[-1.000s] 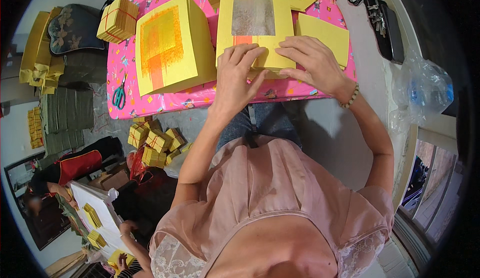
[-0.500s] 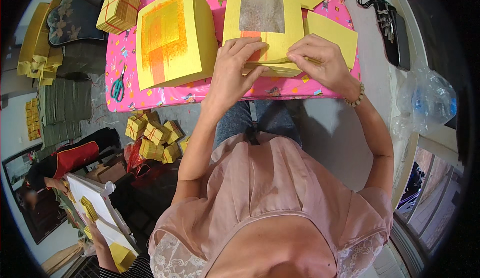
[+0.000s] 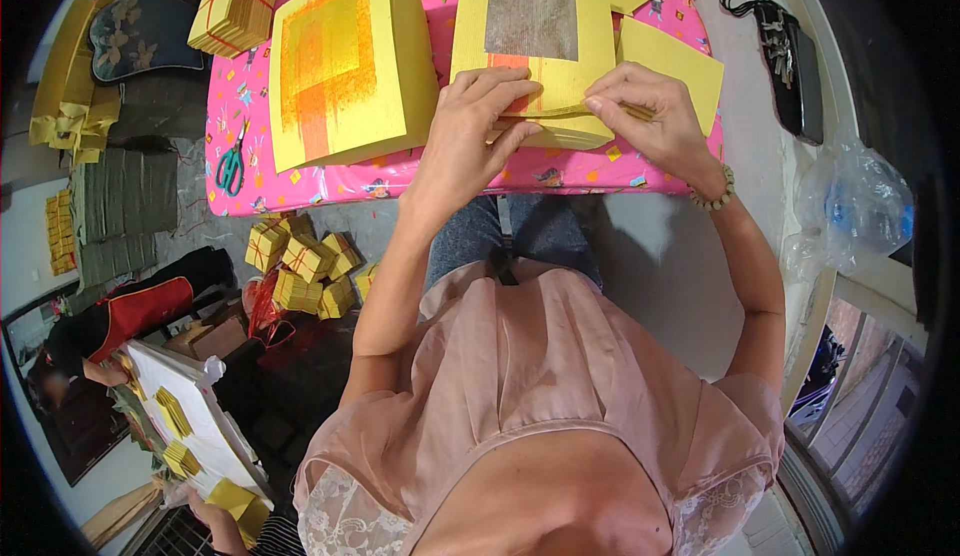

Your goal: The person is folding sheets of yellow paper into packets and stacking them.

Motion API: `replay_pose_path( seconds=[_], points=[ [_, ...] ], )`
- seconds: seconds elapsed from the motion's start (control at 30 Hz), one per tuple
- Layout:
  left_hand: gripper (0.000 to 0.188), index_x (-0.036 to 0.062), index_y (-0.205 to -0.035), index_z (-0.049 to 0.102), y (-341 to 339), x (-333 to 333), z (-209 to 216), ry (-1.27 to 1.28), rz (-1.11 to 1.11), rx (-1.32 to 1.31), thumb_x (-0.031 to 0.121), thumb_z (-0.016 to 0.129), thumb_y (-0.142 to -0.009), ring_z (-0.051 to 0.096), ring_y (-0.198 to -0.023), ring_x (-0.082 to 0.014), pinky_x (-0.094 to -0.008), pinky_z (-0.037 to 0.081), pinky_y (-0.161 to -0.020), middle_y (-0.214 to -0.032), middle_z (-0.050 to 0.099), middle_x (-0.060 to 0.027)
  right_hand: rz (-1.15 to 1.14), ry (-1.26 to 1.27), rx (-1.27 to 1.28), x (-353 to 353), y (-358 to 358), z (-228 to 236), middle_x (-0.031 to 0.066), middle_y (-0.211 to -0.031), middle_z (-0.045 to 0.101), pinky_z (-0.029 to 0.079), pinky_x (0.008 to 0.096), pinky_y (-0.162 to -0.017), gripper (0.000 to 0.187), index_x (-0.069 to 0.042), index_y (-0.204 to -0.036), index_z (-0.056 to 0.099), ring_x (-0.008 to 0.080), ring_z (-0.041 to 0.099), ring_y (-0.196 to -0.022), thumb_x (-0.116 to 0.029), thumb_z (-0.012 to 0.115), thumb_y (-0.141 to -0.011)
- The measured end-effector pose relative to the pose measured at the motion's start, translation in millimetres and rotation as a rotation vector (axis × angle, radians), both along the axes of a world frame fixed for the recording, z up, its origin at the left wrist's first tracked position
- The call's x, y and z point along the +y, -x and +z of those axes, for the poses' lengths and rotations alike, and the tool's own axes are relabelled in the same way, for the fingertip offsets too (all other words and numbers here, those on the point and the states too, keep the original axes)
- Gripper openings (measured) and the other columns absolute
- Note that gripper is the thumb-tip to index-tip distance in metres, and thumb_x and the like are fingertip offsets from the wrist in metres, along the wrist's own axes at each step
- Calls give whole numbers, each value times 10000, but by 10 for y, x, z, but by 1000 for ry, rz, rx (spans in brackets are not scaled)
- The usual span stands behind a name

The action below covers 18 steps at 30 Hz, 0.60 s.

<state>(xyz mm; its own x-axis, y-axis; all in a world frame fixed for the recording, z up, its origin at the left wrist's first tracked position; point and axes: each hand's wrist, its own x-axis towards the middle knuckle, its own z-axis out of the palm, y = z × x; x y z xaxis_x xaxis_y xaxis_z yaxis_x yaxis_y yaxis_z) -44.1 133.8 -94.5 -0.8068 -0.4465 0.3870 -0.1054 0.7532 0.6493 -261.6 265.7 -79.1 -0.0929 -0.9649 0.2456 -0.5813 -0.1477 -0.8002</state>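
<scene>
A thick stack of yellow paper (image 3: 540, 83) with a silver-grey square and an orange-red smear on its top sheet is in front of me on the table. My left hand (image 3: 478, 121) holds the near edge of this stack, its bent fingers on top and its thumb against the front side. At the right end of the same edge, my right hand (image 3: 650, 116) is closed, thumb and forefinger pinching the top sheet by its corner. A second yellow stack (image 3: 415, 76), topped with an orange and gold square, stands to the left.
A pink patterned cloth (image 3: 255, 116) covers the table. Green-handled scissors (image 3: 231, 168) and a tied yellow bundle (image 3: 232, 11) lie at its left. Loose yellow sheets (image 3: 690, 71) lie right. More tied bundles (image 3: 300, 261) are piled below left. Another person's hand (image 3: 208, 516) is at a white board (image 3: 200, 426).
My right hand has shifted slightly right and up, still at the sheet's corner. My left hand stays on the stack's edge. The other person's lower hand has moved down toward the board's near end.
</scene>
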Motion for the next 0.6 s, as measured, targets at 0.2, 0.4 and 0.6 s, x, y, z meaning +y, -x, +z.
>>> replay_pose_path(
  seconds=[0.2, 0.4, 0.6],
  points=[
    [292, 40, -1133, 674, 38, -20, 46, 68, 10, -10, 129, 708, -857, 588, -1089, -329, -415, 451, -941, -1153, 668, -123, -26, 47, -23, -20, 17, -26, 110, -898, 703, 522, 290, -726, 130, 43, -912, 710, 179, 665, -796, -84, 708, -888],
    [169, 69, -1069, 675, 116, -22, 171, 222, 73, -81, 117, 622, -915, 625, -921, -285, -405, 452, -799, -950, 686, -81, -57, 211, 323, 47, -22, 30, 113, -987, 685, 526, 346, -819, 205, 0, -997, 696, 270, 664, -908, -132, 745, -849],
    [275, 75, -1148, 649, 262, -101, 371, 283, 108, -44, 115, 670, -877, 621, -1018, -286, -417, 441, -905, -1058, 677, -102, -194, 175, 353, -90, 140, 76, 139, -887, 645, 539, 369, -686, 214, 9, -966, 654, 275, 673, -787, -175, 725, -882]
  ],
)
